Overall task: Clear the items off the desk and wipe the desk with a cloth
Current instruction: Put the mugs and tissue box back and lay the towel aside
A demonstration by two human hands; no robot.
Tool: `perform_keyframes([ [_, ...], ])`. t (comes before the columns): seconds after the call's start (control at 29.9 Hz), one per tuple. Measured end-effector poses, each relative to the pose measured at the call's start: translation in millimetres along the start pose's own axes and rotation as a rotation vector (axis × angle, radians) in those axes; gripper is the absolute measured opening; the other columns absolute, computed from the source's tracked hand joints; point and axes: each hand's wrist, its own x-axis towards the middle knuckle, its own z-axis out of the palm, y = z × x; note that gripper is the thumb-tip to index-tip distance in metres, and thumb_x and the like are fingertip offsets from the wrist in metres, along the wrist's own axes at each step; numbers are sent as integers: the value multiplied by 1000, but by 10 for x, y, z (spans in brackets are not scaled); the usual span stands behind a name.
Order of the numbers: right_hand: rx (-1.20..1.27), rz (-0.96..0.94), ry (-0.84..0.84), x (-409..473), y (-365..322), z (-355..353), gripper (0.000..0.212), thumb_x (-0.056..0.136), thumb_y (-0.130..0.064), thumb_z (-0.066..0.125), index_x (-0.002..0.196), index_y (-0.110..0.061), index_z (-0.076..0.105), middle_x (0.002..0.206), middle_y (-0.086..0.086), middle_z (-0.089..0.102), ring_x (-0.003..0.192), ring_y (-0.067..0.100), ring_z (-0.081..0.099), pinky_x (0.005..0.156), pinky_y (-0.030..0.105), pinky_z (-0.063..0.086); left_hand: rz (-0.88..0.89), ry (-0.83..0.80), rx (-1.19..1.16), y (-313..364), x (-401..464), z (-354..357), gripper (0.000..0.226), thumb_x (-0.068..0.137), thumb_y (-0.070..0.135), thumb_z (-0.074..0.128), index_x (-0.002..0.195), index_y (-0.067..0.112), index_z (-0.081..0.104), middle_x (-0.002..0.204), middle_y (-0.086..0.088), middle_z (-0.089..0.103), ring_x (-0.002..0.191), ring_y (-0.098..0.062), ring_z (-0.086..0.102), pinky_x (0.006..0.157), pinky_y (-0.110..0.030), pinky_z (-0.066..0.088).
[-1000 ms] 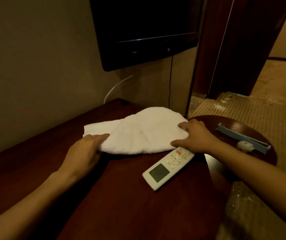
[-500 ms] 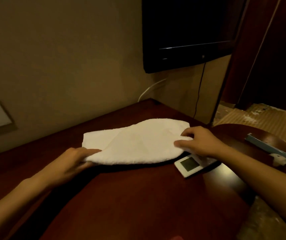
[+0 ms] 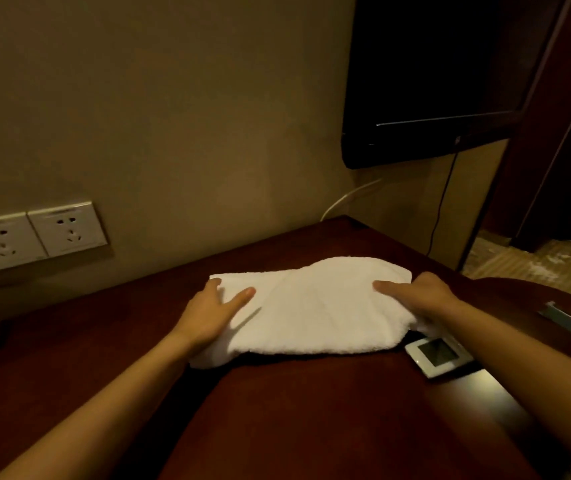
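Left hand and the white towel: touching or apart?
Touching. The head view shows the left hand lying on the white towel, fingers spread on its left end.

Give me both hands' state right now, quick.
Left hand: open, fingers flat on the white cloth.
Right hand: gripping the cloth's right edge.
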Motion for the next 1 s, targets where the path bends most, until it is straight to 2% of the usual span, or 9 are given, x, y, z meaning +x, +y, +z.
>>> perform_keyframes([
  [0.07, 73, 9, -38, 0, 11, 59, 77, 67, -33, 86, 124, 4, 50, 110, 13, 60, 90, 28, 61, 67, 36, 53, -11, -12, -40, 52, 6, 85, 79, 84, 55, 61, 143, 13, 31, 144, -10, 40, 125, -28, 45, 92, -31, 38],
  [0.13, 52, -46, -58, -41, 7, 121, 67, 70, -29, 85, 119, 1, 51, 110, 11, 60, 92, 27, 60, 72, 35, 49, 4, -4, -12, 23, 23, 128, 80, 82, 53, 65, 145, 19, 29, 143, -13, 39, 124, -30, 46, 96, -36, 40],
  [0.27, -110, -311, -48, -222, -91, 199, 62, 74, -32, 81, 126, -12, 53, 113, 3, 59, 99, 21, 56, 76, 32, 44, 84, 92, 83, -69, -51, -3, 67, 80, 47, 69, 137, 22, 46, 133, -15, 49, 114, -30, 53, 92, -37, 45],
  [0.4, -240, -579, -30, -424, -305, 303, 61, 77, -37, 77, 130, -20, 52, 115, -3, 58, 99, 15, 53, 75, 28, 40, 97, 233, 105, -103, -263, -349, 64, 80, 45, 70, 136, 23, 48, 131, -10, 42, 112, -27, 52, 93, -32, 41],
  [0.5, -299, -706, -37, -594, -488, 487, 65, 77, -43, 74, 135, -26, 49, 123, -4, 60, 108, 19, 57, 84, 34, 47, 79, 348, 136, -158, -527, -689, 64, 79, 42, 72, 135, 21, 49, 129, -8, 38, 114, -31, 50, 99, -36, 39],
  [0.6, -291, -785, -82, -801, -652, 762, 61, 78, -49, 70, 132, -32, 49, 122, -5, 62, 109, 21, 59, 90, 44, 50, 39, 442, 175, -286, -910, -1088, 64, 80, 43, 71, 136, 21, 48, 132, -9, 35, 115, -32, 48, 101, -40, 39],
  [0.73, -264, -850, -225, -1167, -899, 1241, 56, 75, -56, 65, 126, -37, 52, 116, -5, 65, 106, 23, 61, 88, 48, 52, -33, 560, 226, -536, -1555, -1615, 62, 81, 37, 72, 135, 15, 50, 132, -9, 35, 117, -28, 45, 100, -34, 36],
  [0.87, -216, -944, -353, -1623, -1163, 1712, 48, 75, -54, 66, 119, -39, 55, 108, -7, 67, 98, 21, 63, 84, 46, 54, -152, 675, 270, -753, -2261, -2038, 62, 81, 37, 72, 134, 15, 50, 134, -10, 35, 116, -29, 46, 99, -32, 36],
  [1.0, -162, -1041, -443, -2155, -1417, 2155, 49, 77, -50, 69, 121, -34, 58, 107, -6, 67, 93, 19, 63, 82, 43, 54, -246, 808, 345, -920, -2974, -2465, 64, 82, 38, 70, 136, 13, 47, 136, -11, 34, 116, -28, 46, 100, -33, 36],
])
